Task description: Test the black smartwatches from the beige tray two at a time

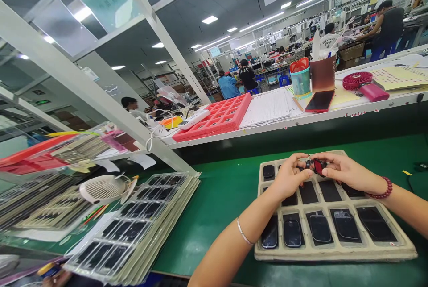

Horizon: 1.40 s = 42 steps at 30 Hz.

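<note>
Above the back part of a beige moulded tray [334, 255], my left hand [289, 175] and my right hand [347, 173] meet with bent fingers. A small black device with a reddish face [319, 167] is pinched in my right fingers. My left thumb and fingers close on its black left end; its exact kind is unclear. Glossy black rounded rectangular pieces lie in the tray's compartments, among them one piece [293, 232] in the front row. My hands and forearms cover some compartments.
Stacked clear trays [147, 224] with dark pieces stand left on the green table [187, 215], beside a white fan [103, 189]. Across the back runs a shelf with a red foam tray [214, 119], papers [267, 108], a phone [320, 101] and cups [300, 82]. People sit beyond.
</note>
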Tool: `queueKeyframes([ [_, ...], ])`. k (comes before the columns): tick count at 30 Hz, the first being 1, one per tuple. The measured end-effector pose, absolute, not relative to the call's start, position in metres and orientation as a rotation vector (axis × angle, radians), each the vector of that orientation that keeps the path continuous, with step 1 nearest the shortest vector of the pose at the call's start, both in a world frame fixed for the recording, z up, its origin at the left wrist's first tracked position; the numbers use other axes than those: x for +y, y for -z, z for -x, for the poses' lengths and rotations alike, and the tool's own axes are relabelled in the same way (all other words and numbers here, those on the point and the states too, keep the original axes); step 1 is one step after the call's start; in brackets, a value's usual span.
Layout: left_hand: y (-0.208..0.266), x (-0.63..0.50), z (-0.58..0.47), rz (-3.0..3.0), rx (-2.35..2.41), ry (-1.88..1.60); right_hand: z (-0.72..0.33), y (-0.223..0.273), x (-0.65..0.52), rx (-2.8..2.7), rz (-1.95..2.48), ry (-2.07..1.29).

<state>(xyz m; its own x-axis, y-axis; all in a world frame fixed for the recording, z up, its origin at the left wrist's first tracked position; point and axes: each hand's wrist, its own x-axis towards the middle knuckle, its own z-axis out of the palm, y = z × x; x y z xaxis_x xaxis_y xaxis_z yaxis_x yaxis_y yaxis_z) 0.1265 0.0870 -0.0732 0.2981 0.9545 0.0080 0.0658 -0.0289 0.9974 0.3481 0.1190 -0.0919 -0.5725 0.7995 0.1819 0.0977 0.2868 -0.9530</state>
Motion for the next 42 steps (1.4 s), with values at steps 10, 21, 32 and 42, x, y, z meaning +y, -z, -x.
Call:
queueKeyframes([
  [10, 0.077, 0.09, -0.128, -1.415, 1.022, -0.957, -0.347, 0.088, 0.117, -1.882, 0.808, -1.383],
  [21, 0.071, 0.089, -0.131, -1.324, 1.076, -0.979, -0.348, 0.088, 0.117, -1.71, 0.815, -1.469],
  [32, 0.075, 0.095, -0.13, -1.433, 1.134, -0.951, -0.345, 0.086, 0.113, -1.745, 0.818, -1.393],
  [42, 0.072, 0.084, -0.132, -1.759, 1.281, -0.89, -0.342, 0.093, 0.104, -1.957, 0.897, -0.939],
])
